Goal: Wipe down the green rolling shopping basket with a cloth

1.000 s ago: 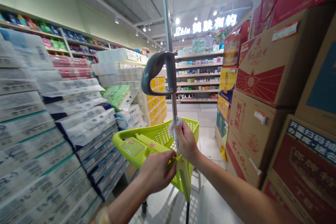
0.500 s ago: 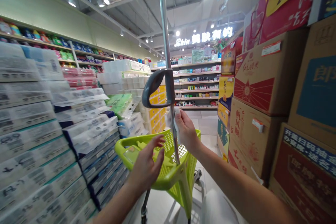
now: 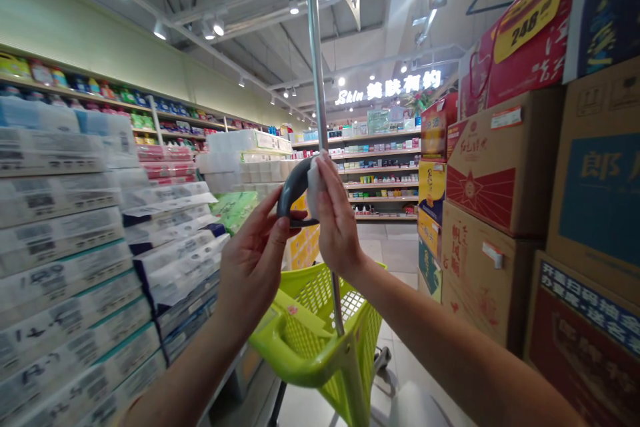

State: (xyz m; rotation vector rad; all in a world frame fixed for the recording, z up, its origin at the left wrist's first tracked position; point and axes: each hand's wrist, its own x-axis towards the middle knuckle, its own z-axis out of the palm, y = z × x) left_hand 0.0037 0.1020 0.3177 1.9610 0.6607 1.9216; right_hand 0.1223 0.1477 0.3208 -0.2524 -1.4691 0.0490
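Observation:
A grey plastic loop handle (image 3: pixel 293 188) sits on an upright metal pole (image 3: pixel 317 67) that rises from a lime-green shopping cart (image 3: pixel 305 363). My left hand (image 3: pixel 257 260) is closed on the lower left of the loop, thumb in front and fingers behind. With my right hand (image 3: pixel 336 217) I press a white wipe (image 3: pixel 314 190) against the handle's right side, where it meets the pole. My palm and the wipe hide that part of the handle. The cart basket stands below both hands.
Packs of tissue paper (image 3: pixel 60 213) are stacked high on the left. Cardboard cartons (image 3: pixel 485 167) rise close on the right. Stocked shelves (image 3: pixel 383 177) stand at the far end, and the tiled floor (image 3: pixel 395 250) runs between.
My left hand has risen from above the basket and taken hold of the handle. My right hand has moved up with the wipe from the pole below onto the handle's side.

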